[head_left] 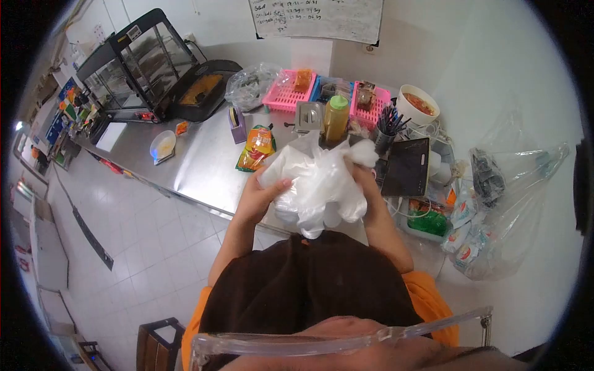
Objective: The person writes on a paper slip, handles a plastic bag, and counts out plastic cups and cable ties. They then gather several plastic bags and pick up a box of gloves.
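Note:
A bulging, crumpled white plastic bag (318,182) is held up in front of my apron, over the near edge of the metal table. My left hand (265,193) grips its left side, with the thumb lying across the front. On the opposite side my right hand (364,176) is closed on the bag, its fingers largely hidden by the plastic. What the bag contains cannot be made out. Just beyond it stand a squeeze bottle with a green cap (336,117) and a yellow-green food packet (256,148).
Pink baskets (286,99) line the back of the metal table (201,162). A glass display case (139,68) occupies its left end, near a small white bowl (163,145). Rightward are a tablet (405,167), a pen holder (391,127), a white tub (417,105) and a hanging clear bag (520,204).

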{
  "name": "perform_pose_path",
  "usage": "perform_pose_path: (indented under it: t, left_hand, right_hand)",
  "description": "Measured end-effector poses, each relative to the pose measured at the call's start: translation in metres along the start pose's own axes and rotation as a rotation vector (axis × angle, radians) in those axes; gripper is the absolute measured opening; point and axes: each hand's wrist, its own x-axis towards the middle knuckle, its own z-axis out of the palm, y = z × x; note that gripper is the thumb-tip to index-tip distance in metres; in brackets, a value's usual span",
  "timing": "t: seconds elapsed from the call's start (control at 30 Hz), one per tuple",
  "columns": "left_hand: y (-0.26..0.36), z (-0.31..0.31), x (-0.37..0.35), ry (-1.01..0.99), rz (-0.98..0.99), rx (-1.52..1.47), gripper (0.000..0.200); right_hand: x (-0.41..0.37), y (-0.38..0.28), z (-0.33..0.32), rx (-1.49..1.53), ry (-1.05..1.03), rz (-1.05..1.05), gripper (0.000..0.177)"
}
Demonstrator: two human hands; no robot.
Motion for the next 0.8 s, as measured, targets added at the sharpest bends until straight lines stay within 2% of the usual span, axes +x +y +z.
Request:
perform_pose_path:
  t: [0.03, 0.13, 0.23, 0.33, 0.53, 0.63, 0.73, 0.8]
  left_hand:
    - [0.000, -0.001, 0.001, 0.004, -0.005, -0.017, 0.044]
    - [0.000, -0.003, 0.005, 0.016, -0.031, -0.079, 0.042]
    - [-0.003, -0.001, 0.009, 0.046, -0.039, -0.138, 0.039]
    - [-0.004, 0.003, 0.012, 0.075, -0.052, -0.178, 0.037]
    - [-0.011, -0.001, 0.019, 0.117, -0.049, -0.187, 0.036]
    - [-0.010, 0.002, 0.019, 0.123, -0.028, -0.159, 0.035]
    - [-0.014, 0.000, 0.021, 0.119, 0.002, -0.064, 0.034]
    - [-0.016, -0.001, 0.021, 0.122, 0.014, -0.041, 0.034]
  right_hand:
    - [0.001, 0.007, -0.003, 0.230, -0.017, 0.140, 0.035]
    - [-0.001, 0.007, -0.004, 0.509, -0.117, 0.221, 0.032]
    - [-0.002, 0.022, -0.009, 0.548, 0.057, 0.231, 0.032]
    - [-0.003, 0.037, -0.013, 0.400, 0.102, 0.082, 0.034]
    - [-0.004, 0.007, -0.001, 0.656, 0.105, 0.249, 0.042]
    - [-0.005, -0.007, 0.002, 0.745, -0.006, 0.326, 0.045]
    - [-0.002, 0.018, -0.008, 0.500, -0.011, 0.283, 0.045]
    - [0.000, 0.018, -0.011, 0.231, -0.087, 0.264, 0.043]
